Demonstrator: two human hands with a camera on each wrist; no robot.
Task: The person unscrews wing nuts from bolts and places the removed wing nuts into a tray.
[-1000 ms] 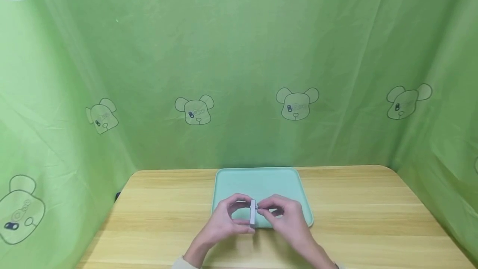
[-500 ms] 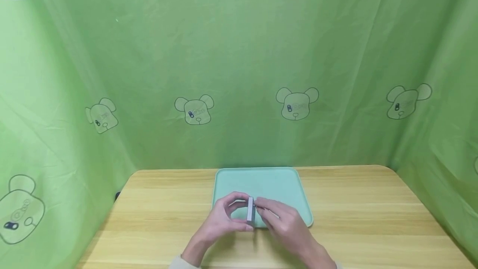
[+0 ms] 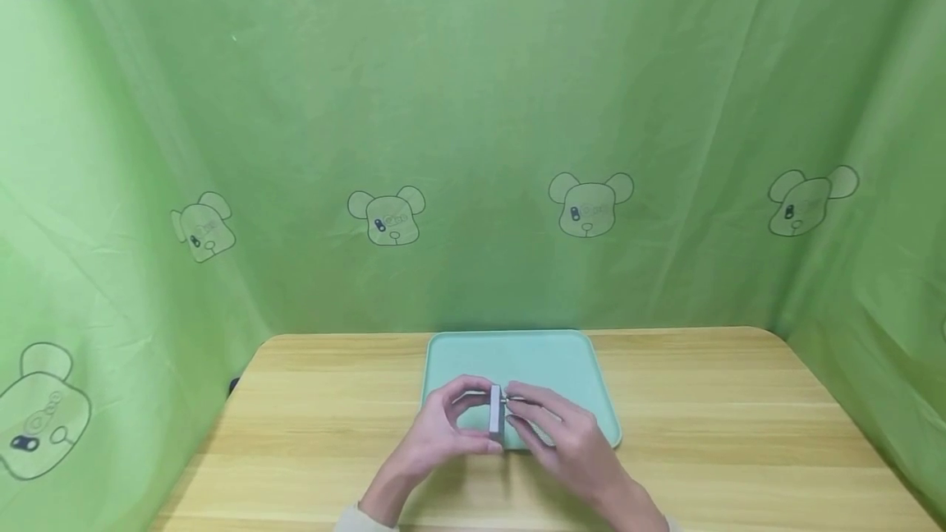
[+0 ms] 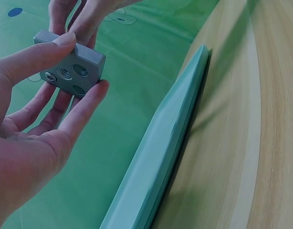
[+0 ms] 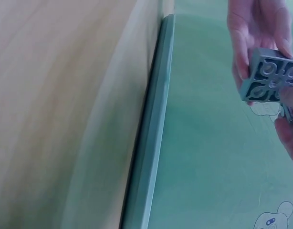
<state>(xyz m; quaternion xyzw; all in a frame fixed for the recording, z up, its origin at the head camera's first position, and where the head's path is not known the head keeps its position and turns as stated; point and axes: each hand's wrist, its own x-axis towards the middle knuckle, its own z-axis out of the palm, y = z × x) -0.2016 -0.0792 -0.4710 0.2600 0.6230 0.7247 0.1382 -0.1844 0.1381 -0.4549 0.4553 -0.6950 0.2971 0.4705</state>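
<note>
My left hand (image 3: 432,433) holds a small grey metal block (image 3: 495,414) upright over the near part of the tray, thumb on one edge and fingers on the opposite edge. In the left wrist view the block's flat face shows several round holes, one threaded. Its other face, in the right wrist view, has raised rings and dark recesses. My right hand (image 3: 572,437) is at that face, its thumb and fingers about a small metal screw (image 5: 284,112) that sticks out from the block. The fingertips partly hide the screw.
A mint-green tray (image 3: 517,355) lies on the wooden table (image 3: 332,401), under and beyond the hands. Green cloth (image 3: 473,286) printed with bear heads hangs behind the table and on both sides.
The block has shifted slightly left and away from me in the left hand. The right fingers closed in on the screw half a second ago and are now more spread beside it.
</note>
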